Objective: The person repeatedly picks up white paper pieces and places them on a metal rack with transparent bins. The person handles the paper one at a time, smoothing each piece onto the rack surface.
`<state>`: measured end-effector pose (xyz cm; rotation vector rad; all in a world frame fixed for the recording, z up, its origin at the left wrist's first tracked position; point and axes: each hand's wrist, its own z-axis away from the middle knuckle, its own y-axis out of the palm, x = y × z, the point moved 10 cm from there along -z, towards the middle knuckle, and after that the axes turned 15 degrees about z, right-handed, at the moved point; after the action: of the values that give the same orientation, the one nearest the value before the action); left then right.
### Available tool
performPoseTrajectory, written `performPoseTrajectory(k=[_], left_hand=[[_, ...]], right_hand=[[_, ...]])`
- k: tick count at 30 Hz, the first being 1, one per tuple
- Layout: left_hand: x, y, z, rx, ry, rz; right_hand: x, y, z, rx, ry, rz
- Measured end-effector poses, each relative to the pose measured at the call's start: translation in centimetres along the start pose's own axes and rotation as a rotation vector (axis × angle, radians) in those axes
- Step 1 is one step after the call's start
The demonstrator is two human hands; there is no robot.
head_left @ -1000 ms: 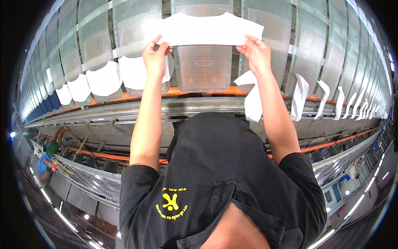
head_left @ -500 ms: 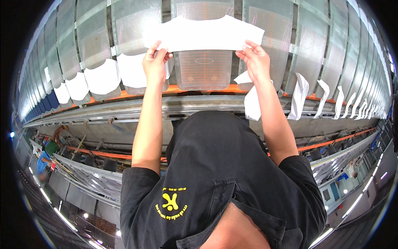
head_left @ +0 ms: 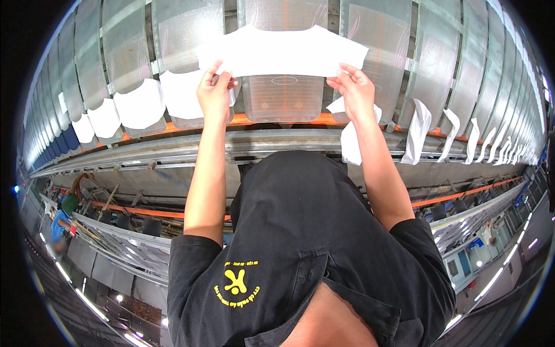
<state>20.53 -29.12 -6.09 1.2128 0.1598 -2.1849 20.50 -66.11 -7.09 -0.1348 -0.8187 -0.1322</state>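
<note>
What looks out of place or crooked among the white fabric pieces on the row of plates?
One white piece, just below the right hand, hangs crumpled and twisted, while the pieces to the left lie flat. Both hands hold the white garment level across the centre plate; the left hand grips its lower edge.

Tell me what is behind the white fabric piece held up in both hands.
Behind the white fabric piece, held by the left hand and right hand, stands a translucent ribbed panel above an orange rail. The panel's middle is covered.

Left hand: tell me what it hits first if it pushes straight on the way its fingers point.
Probably the white fabric piece the left hand already grips, then the grey pallet behind it; depth is unclear.
</note>
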Motion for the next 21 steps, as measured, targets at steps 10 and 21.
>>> performPoseTrajectory(k=[10,21], left_hand=[[0.6,-1.0,0.8,-0.016,0.000,-0.031],[1.1,-1.2,1.7,0.014,0.007,-0.139]], right_hand=[[-0.4,-0.3,0.7,-0.016,-0.013,0.084],[-1.0,-1.0,1.1,-0.036,0.004,0.083]])
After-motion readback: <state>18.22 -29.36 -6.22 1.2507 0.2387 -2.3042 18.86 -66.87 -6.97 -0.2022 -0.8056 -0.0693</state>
